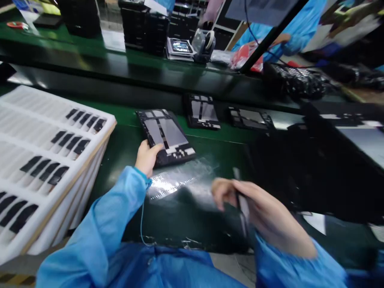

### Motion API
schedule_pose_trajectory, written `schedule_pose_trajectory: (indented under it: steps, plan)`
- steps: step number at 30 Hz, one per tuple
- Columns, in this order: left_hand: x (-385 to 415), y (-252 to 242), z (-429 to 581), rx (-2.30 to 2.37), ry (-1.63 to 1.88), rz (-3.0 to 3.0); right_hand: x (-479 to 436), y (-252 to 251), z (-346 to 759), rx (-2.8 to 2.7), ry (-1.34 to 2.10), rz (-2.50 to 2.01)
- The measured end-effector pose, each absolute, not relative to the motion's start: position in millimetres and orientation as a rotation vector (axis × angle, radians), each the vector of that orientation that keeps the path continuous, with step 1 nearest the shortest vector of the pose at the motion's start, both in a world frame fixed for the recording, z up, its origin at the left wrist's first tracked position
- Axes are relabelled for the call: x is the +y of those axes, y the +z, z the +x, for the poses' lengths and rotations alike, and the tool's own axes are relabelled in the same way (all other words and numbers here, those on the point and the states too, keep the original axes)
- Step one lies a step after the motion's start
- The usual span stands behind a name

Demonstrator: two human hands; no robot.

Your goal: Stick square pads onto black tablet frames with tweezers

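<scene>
My left hand (147, 157) is closed on the near left edge of an opened tablet (172, 134), its thumb on top. The tablet's uncovered inside faces up: grey battery panels, a dark strip between them and white labels along the near end. In my right hand (252, 198), which motion blurs, is a thin dark and silver item (243, 212); its kind is unclear. That hand is to the right of the tablet and apart from it. A clear plastic sheet (180, 182) lies on the green bench top (180, 220) between my hands.
At left is a stack of white foam trays (75, 156) with dark-ended parts in slots. Behind are another opened tablet (204, 112) and a similar unit (250, 119). Black material (315, 168) covers the right. The back shelf holds a tape dispenser (204, 44); a blue-sleeved person (300, 32) is beyond.
</scene>
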State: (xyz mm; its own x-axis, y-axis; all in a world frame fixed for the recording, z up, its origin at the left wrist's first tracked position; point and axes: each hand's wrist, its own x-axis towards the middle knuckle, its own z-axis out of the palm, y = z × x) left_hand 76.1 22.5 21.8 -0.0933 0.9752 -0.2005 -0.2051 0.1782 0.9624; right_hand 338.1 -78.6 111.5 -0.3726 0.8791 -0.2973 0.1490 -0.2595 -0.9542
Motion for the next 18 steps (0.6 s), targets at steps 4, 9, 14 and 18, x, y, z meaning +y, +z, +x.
schedule_pose_trajectory:
  steps: [4, 9, 14, 18]
  plan:
    - [-54, 17, 87, 1.015, 0.871, 1.051, -150, 109, 395, -1.128, 1.425, -1.515]
    - [-90, 18, 93, 0.880, 0.596, 1.358, -140, 108, 370, -1.288, 1.457, -1.279]
    - [-46, 33, 32, 1.131, 0.706, 1.668, -88, 96, 285, -1.185, 1.929, -0.921]
    - [-26, 34, -17, 1.145, 0.568, 1.835, -57, 73, 240, -1.080, 2.151, -0.851]
